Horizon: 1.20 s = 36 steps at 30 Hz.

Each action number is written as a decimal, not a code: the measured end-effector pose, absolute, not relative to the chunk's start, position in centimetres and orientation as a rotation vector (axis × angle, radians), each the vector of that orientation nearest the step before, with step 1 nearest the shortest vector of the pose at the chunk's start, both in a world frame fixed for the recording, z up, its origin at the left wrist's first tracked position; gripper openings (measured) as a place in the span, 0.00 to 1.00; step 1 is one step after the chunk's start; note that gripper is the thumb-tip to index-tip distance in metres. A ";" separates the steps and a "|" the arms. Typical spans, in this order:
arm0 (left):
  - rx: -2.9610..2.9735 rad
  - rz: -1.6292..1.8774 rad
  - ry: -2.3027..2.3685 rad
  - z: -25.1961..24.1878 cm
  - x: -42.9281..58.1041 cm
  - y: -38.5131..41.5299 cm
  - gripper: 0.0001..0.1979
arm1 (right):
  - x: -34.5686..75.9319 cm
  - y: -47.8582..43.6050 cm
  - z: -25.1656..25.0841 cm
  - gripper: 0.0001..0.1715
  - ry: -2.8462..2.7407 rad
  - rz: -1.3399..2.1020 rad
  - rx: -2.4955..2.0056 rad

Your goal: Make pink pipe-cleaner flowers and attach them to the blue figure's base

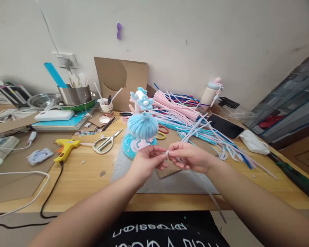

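Observation:
Between my two hands, above the grey mat (154, 188), is a white pipe cleaner (167, 153) with a small curled end. My left hand (149, 161) pinches that end from the left. My right hand (187, 156) closes on it from the right, and a long pale strand (213, 199) trails from under this hand past the table's front edge. Just behind my left hand stands a light blue, pleated fuzzy piece (143, 125) topped with blue flowers (145, 102), on a round blue base (128, 145).
A pile of pink, blue and white pipe cleaners (176, 106) lies behind my right hand. To the left are scissors (104, 144) and a yellow glue gun (65, 149) with its black cable. A phone (225, 126) lies at the right.

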State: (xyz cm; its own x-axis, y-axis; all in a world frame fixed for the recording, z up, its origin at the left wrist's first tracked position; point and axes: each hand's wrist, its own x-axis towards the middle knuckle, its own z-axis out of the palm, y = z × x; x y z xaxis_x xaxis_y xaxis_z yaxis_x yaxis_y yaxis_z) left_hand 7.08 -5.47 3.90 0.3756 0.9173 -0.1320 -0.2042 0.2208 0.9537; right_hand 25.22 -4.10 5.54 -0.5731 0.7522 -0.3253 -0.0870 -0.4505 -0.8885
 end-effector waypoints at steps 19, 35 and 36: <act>1.058 0.722 0.787 0.8 7.3 -2.5 0.13 | 26.0 -3.7 1.0 0.16 -0.785 2.318 -0.814; 0.850 0.767 0.744 0.8 7.4 -2.4 0.14 | 25.1 -4.2 0.4 0.14 -0.933 2.095 -0.832; 0.850 0.760 0.725 0.7 7.5 -2.5 0.14 | 25.0 -4.2 0.4 0.14 -0.924 2.103 -0.830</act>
State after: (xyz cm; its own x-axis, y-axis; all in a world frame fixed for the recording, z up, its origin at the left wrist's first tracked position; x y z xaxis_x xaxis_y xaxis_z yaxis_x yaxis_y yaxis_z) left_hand 7.51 -2.49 0.74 0.5269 0.8133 -0.2468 -0.2849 0.4426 0.8502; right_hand 25.03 -4.20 0.40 -0.5616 0.7810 -0.2730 -0.3274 -0.5129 -0.7936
